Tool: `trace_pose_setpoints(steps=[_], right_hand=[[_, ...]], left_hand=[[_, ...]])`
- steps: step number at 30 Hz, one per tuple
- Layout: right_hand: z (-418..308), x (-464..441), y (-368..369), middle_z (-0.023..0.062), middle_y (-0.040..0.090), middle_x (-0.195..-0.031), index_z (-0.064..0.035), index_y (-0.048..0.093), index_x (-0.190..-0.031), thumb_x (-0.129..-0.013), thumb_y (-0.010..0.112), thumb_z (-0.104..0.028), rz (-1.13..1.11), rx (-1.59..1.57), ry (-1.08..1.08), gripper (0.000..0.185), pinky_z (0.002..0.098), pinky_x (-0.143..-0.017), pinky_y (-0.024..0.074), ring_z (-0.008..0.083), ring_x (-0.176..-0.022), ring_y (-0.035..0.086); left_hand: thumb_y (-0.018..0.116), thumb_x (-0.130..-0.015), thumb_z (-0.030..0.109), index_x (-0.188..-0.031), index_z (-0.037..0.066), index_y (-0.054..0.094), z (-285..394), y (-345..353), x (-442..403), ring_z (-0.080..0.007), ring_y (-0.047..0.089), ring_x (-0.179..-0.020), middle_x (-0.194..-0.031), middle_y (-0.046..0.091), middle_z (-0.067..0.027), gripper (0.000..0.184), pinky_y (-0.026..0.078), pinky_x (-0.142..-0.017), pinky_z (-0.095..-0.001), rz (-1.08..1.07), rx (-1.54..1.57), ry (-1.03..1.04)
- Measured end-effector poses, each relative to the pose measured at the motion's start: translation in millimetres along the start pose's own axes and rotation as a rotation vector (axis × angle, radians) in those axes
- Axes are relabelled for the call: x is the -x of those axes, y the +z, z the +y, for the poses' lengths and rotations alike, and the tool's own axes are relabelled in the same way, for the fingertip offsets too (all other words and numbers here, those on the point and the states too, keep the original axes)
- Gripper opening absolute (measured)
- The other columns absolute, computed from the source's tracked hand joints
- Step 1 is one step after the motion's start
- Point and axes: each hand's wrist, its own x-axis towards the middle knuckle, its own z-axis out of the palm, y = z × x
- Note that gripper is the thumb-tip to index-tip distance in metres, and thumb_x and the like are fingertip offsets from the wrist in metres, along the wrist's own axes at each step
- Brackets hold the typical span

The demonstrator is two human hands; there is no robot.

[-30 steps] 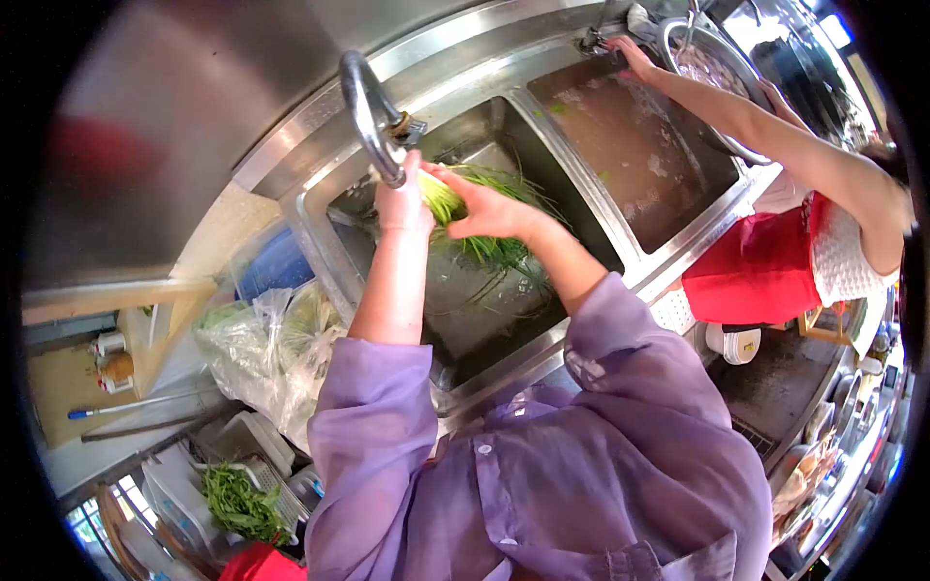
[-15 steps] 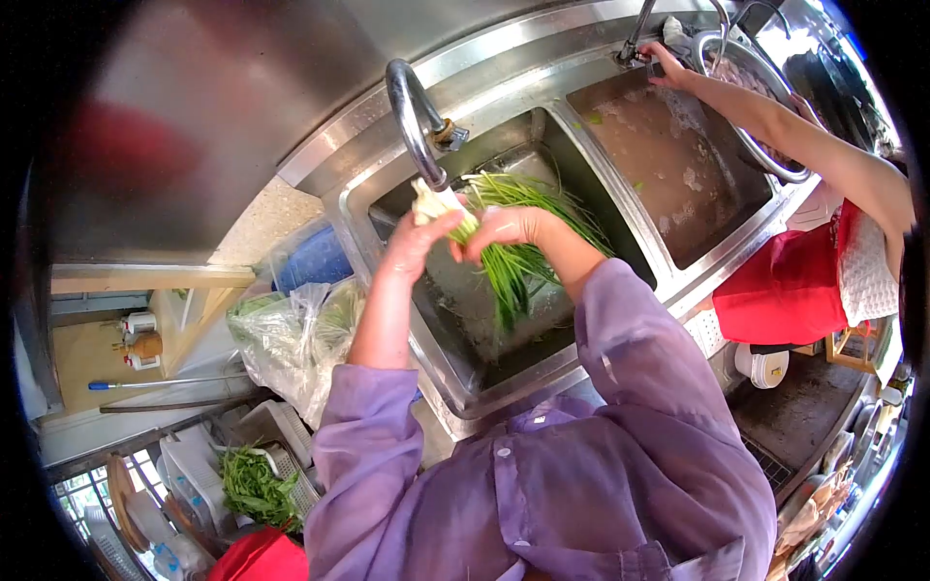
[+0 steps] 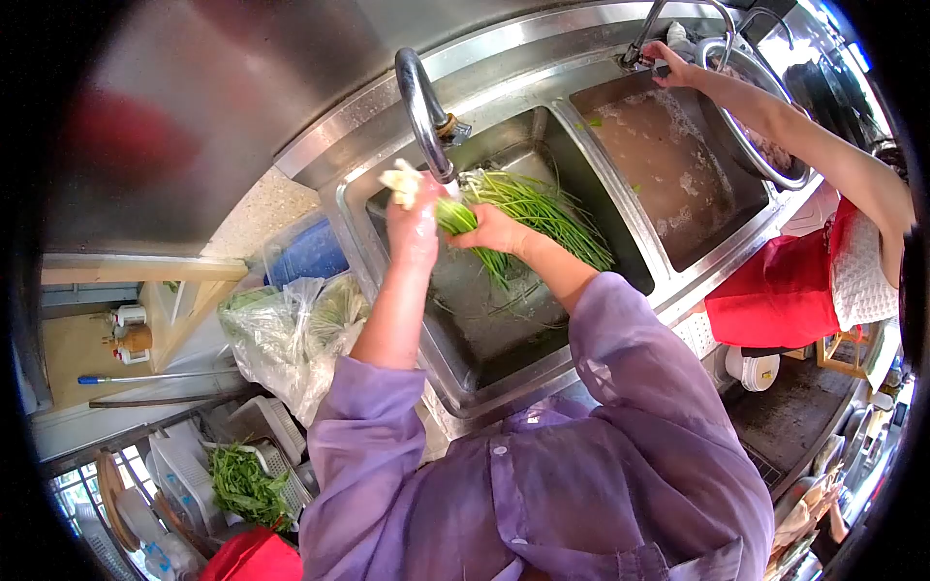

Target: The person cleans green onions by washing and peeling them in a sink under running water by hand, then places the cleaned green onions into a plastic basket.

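A bunch of green onions [image 3: 455, 216] is held under the tap [image 3: 417, 107], whose water runs onto it. My left hand [image 3: 414, 228] is closed around the white root end, which pokes out above it. My right hand [image 3: 492, 230] grips the green stalks a little lower, thumb on top. Behind and to the right of it, more green onions [image 3: 547, 208] lie in the left sink basin [image 3: 484, 358], with shallow water at the bottom.
Cloudy water fills the right basin [image 3: 659, 184]. A co-worker's hand [image 3: 670, 66] is at another tap, beside a large metal bowl [image 3: 799, 174]. A plastic bag [image 3: 281, 329] of greens sits left; leafy greens [image 3: 242, 484] lie in a basket below.
My left hand has turned and risen slightly, tilting the root end up and left. The stalks in my hands now hang less far down into the basin.
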Motion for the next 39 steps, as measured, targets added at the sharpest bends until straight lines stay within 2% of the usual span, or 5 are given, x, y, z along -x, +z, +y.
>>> trace_pose_setpoints(steps=[2, 7, 14, 26, 39], right_hand=[[0.2, 4.3, 1.4, 0.0055, 0.062, -0.086, -0.0041, 0.06, -0.094, -0.065, 0.069, -0.019, -0.066, 0.009, 0.095, 0.034, 0.0265, -0.079, 0.0403, 0.0138, -0.08, 0.055], [-11.9, -8.6, -7.7, 0.0067, 0.062, -0.088, -0.0025, 0.059, -0.098, -0.068, 0.068, -0.02, -0.249, -0.034, 0.179, 0.036, 0.0254, -0.081, 0.039, 0.0147, -0.084, 0.055], [-6.9, -25.5, -26.4, 0.0129, 0.058, -0.1, -0.0019, 0.049, -0.107, -0.081, 0.056, -0.029, -0.466, -0.678, 0.291, 0.038, 0.029, -0.081, 0.0442, 0.0188, -0.088, 0.058], [20.7, 54.8, -86.5, 0.0076, 0.059, -0.097, -0.0055, 0.052, -0.105, -0.083, 0.054, -0.029, -0.319, -0.679, 0.48, 0.033, 0.0319, -0.076, 0.0465, 0.0191, -0.087, 0.057], [39.2, 113.2, -129.3, 0.0172, 0.058, -0.095, 0.0041, 0.044, -0.108, -0.088, 0.045, -0.026, -0.277, -0.647, 0.576, 0.037, 0.0363, -0.074, 0.0482, 0.0285, -0.089, 0.058]], left_hand=[[0.057, -0.079, 0.009, -0.085, 0.002, 0.05, 25.4, -8.9, -4.2, -0.0165, 0.055, -0.064, -0.072, 0.055, -0.0069, 0.012, 0.046, -0.062, -0.0283, 0.022, 0.077, -0.082], [0.059, -0.078, 0.011, -0.081, 0.003, 0.048, 76.5, -41.8, -28.9, -0.0199, 0.056, -0.065, -0.068, 0.053, -0.0072, 0.013, 0.049, -0.064, -0.0314, 0.099, 0.182, -0.132], [0.057, -0.081, 0.016, -0.09, 0.0, 0.05, 156.0, -47.0, -33.3, -0.0288, 0.058, -0.08, -0.081, 0.057, -0.0135, 0.02, 0.048, -0.071, -0.037, 0.248, 0.13, -0.016], [0.055, -0.082, 0.015, -0.091, 0.002, 0.047, 129.1, -36.0, -34.7, -0.0323, 0.056, -0.087, -0.091, 0.059, -0.0165, 0.018, 0.045, -0.078, -0.0437, 0.221, 0.198, -0.151], [0.054, -0.082, 0.014, -0.09, 0.002, 0.047, 77.3, -26.9, -9.1, -0.0326, 0.055, -0.088, -0.091, 0.057, -0.0159, 0.016, 0.044, -0.081, -0.0438, 0.23, 0.276, -0.228]])
